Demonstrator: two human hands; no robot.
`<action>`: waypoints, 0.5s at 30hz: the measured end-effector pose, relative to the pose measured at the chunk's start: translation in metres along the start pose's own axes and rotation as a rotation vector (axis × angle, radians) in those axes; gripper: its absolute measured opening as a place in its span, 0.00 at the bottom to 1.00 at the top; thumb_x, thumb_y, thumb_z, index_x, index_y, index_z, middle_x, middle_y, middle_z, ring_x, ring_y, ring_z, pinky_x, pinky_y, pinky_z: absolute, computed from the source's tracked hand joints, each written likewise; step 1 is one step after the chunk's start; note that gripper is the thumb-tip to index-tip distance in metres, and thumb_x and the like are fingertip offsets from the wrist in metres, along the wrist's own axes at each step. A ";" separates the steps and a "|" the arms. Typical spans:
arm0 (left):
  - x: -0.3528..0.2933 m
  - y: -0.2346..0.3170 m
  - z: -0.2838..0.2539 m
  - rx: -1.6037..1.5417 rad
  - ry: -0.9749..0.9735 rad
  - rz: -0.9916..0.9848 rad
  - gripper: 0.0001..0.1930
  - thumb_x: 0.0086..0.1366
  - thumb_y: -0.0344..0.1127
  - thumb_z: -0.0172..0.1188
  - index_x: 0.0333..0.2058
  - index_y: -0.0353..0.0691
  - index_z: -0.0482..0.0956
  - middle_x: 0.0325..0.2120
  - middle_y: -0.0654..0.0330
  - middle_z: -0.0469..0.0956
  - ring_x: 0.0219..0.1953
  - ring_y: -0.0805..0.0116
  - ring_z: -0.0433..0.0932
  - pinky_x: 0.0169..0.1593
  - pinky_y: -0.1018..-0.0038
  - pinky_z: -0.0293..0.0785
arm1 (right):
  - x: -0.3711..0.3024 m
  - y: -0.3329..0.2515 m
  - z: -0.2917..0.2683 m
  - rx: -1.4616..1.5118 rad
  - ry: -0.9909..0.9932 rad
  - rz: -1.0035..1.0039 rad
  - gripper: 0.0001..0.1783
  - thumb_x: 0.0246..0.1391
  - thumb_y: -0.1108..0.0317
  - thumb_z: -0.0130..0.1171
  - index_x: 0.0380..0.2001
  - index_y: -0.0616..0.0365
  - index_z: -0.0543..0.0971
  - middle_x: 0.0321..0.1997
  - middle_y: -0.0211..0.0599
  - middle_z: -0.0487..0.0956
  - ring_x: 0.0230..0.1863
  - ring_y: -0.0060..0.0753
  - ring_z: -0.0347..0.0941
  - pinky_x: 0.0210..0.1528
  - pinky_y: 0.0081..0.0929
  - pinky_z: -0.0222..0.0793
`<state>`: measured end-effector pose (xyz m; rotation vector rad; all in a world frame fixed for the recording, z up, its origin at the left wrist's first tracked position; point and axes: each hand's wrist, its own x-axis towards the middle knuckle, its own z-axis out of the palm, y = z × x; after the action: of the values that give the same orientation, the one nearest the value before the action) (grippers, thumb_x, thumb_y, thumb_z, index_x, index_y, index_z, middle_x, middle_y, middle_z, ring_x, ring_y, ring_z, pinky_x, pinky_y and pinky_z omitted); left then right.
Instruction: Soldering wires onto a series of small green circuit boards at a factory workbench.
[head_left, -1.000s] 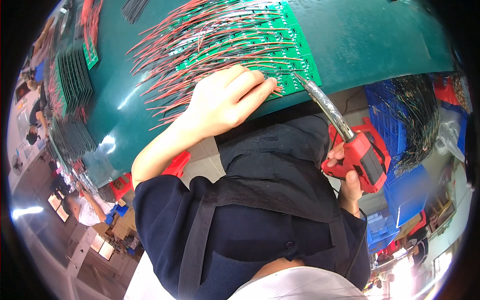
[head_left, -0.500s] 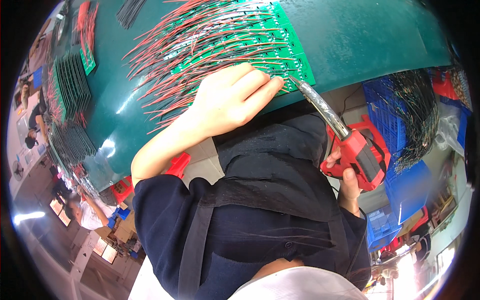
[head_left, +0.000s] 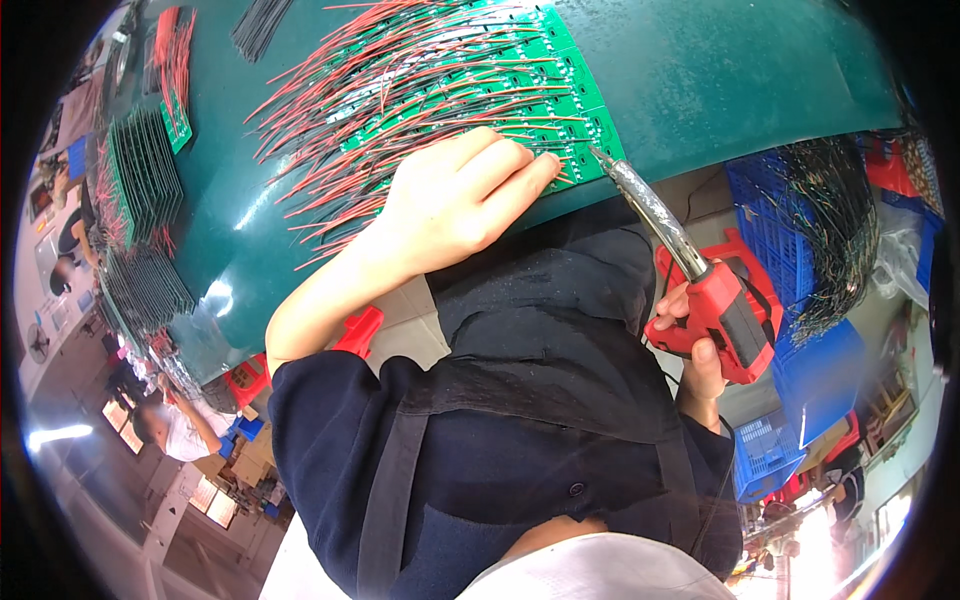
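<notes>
On the green table, rows of green circuit boards (head_left: 590, 115) lie joined in a panel, with many red and black wires (head_left: 330, 110) running leftward across them. My left hand (head_left: 460, 195) rests over the near rows, its thumb and fingers closed at the boards' near right part; what they pinch is hidden under the fingers, though short wire ends show beside the fingertips. My right hand (head_left: 703, 365) grips a red and black gun-shaped soldering iron (head_left: 735, 320). Its metal barrel slants up and left, with the tip at the panel's right edge, just right of my left fingertips.
Stacked wired boards (head_left: 140, 175) and bundles of black wires (head_left: 262, 25) occupy the table's left side. To the right, below the table edge, a blue crate (head_left: 760, 225) bears a heap of dark wires (head_left: 825, 235). A red stool (head_left: 745, 265) stands behind the iron. People sit far left.
The soldering iron has moved slightly right, and its tip has drawn back from the solder pads near my fingertips. My left hand has shifted a little left, still closed.
</notes>
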<state>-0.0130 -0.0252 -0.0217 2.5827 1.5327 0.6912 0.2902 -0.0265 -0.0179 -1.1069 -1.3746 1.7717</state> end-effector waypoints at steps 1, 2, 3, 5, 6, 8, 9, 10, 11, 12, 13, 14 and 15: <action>0.000 0.000 0.000 0.000 0.000 0.000 0.17 0.44 0.26 0.63 0.37 0.37 0.81 0.27 0.63 0.76 0.25 0.71 0.75 0.26 0.77 0.74 | 0.000 -0.002 0.000 -0.003 -0.007 0.022 0.31 0.51 0.44 0.54 0.36 0.67 0.73 0.29 0.44 0.74 0.32 0.35 0.73 0.37 0.33 0.69; 0.000 0.000 -0.001 0.001 -0.003 -0.003 0.17 0.44 0.25 0.63 0.37 0.36 0.81 0.27 0.63 0.76 0.25 0.70 0.75 0.27 0.77 0.74 | 0.000 -0.003 0.000 -0.006 -0.013 0.045 0.31 0.51 0.44 0.53 0.36 0.67 0.73 0.29 0.44 0.74 0.33 0.36 0.73 0.39 0.34 0.68; 0.000 0.000 -0.001 0.003 -0.006 -0.006 0.16 0.44 0.24 0.63 0.37 0.36 0.81 0.27 0.63 0.76 0.25 0.70 0.75 0.27 0.77 0.74 | 0.000 -0.002 -0.001 -0.004 -0.013 0.043 0.31 0.51 0.44 0.53 0.36 0.67 0.73 0.29 0.44 0.74 0.33 0.36 0.73 0.39 0.34 0.68; 0.000 0.000 0.000 -0.005 0.001 -0.004 0.16 0.44 0.24 0.63 0.37 0.36 0.81 0.27 0.63 0.76 0.25 0.70 0.76 0.27 0.76 0.75 | -0.001 0.001 -0.002 -0.005 -0.019 0.024 0.30 0.51 0.44 0.53 0.36 0.67 0.73 0.29 0.45 0.74 0.33 0.36 0.73 0.39 0.34 0.68; 0.000 -0.001 0.001 -0.017 0.011 -0.002 0.16 0.44 0.24 0.62 0.37 0.36 0.81 0.27 0.62 0.76 0.26 0.69 0.76 0.27 0.76 0.75 | -0.001 0.001 -0.002 -0.006 -0.016 0.023 0.30 0.51 0.44 0.53 0.36 0.67 0.73 0.29 0.45 0.74 0.33 0.36 0.73 0.39 0.34 0.68; 0.003 0.000 0.004 -0.026 0.043 0.000 0.17 0.43 0.23 0.62 0.37 0.35 0.81 0.27 0.62 0.76 0.26 0.68 0.76 0.27 0.76 0.75 | 0.001 0.000 -0.002 -0.013 0.000 -0.016 0.30 0.50 0.45 0.53 0.36 0.67 0.72 0.30 0.46 0.74 0.30 0.36 0.73 0.38 0.32 0.69; 0.004 0.001 0.004 -0.027 0.072 -0.004 0.17 0.43 0.23 0.62 0.37 0.35 0.80 0.27 0.61 0.76 0.26 0.67 0.77 0.28 0.75 0.75 | 0.001 -0.001 -0.001 -0.011 -0.001 -0.017 0.30 0.50 0.45 0.53 0.36 0.67 0.72 0.30 0.46 0.74 0.30 0.36 0.73 0.38 0.32 0.69; 0.006 0.002 0.003 -0.025 0.072 -0.004 0.17 0.43 0.23 0.62 0.37 0.35 0.80 0.27 0.61 0.76 0.26 0.67 0.77 0.28 0.75 0.75 | -0.001 -0.003 0.000 0.005 0.028 0.007 0.29 0.50 0.46 0.54 0.36 0.67 0.72 0.31 0.46 0.74 0.30 0.35 0.73 0.38 0.31 0.69; 0.007 0.003 0.003 -0.040 0.080 -0.005 0.17 0.43 0.24 0.62 0.37 0.35 0.80 0.27 0.61 0.76 0.26 0.67 0.77 0.27 0.75 0.75 | -0.003 -0.004 0.000 0.021 0.057 0.031 0.29 0.50 0.46 0.54 0.36 0.67 0.72 0.31 0.46 0.74 0.29 0.34 0.73 0.37 0.31 0.69; 0.009 0.004 0.002 -0.058 0.089 -0.005 0.17 0.44 0.24 0.62 0.37 0.35 0.80 0.27 0.61 0.76 0.26 0.67 0.77 0.27 0.75 0.75 | -0.004 -0.004 -0.001 0.019 0.057 0.031 0.29 0.50 0.46 0.54 0.36 0.67 0.72 0.31 0.46 0.74 0.29 0.34 0.73 0.37 0.31 0.69; 0.012 0.004 0.002 -0.059 0.090 -0.005 0.17 0.44 0.24 0.62 0.37 0.35 0.80 0.27 0.61 0.76 0.26 0.67 0.77 0.27 0.75 0.75 | -0.006 -0.003 -0.002 0.020 0.068 0.053 0.29 0.50 0.47 0.54 0.36 0.68 0.72 0.31 0.45 0.74 0.29 0.34 0.73 0.37 0.30 0.69; 0.014 0.005 0.003 -0.064 0.055 -0.007 0.17 0.44 0.24 0.62 0.37 0.35 0.80 0.27 0.61 0.76 0.26 0.67 0.77 0.27 0.75 0.74 | -0.008 -0.002 -0.003 0.021 0.078 0.075 0.29 0.50 0.47 0.54 0.36 0.68 0.72 0.31 0.45 0.74 0.30 0.33 0.73 0.36 0.29 0.69; 0.016 0.004 0.003 -0.068 0.020 -0.007 0.17 0.44 0.25 0.62 0.38 0.35 0.81 0.27 0.61 0.76 0.26 0.67 0.77 0.26 0.76 0.74 | -0.009 -0.001 -0.003 0.020 0.080 0.074 0.29 0.50 0.47 0.54 0.36 0.68 0.72 0.31 0.45 0.74 0.30 0.33 0.73 0.36 0.29 0.69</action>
<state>-0.0018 -0.0136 -0.0181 2.5277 1.4962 0.7573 0.2973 -0.0327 -0.0149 -1.2184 -1.2813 1.7697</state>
